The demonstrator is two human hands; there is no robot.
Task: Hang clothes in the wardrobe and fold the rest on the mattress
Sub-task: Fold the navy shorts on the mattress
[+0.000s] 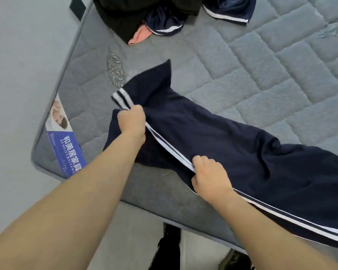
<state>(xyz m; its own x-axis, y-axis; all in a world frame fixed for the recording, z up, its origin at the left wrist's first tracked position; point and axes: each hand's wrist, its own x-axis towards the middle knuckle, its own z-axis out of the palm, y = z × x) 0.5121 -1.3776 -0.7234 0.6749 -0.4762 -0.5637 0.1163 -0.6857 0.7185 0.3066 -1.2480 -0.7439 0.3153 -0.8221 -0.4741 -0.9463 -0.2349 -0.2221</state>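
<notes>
Navy track trousers with white side stripes lie stretched across the grey quilted mattress, running from the near left corner off to the right edge of view. My left hand grips the striped seam near the cuff end. My right hand pinches the same striped edge further along, close to the mattress's front edge.
A heap of clothes sits at the far side: a black garment, a pink piece and another navy striped garment. A blue label marks the mattress corner. Grey floor lies left; my dark shoes stand below the front edge.
</notes>
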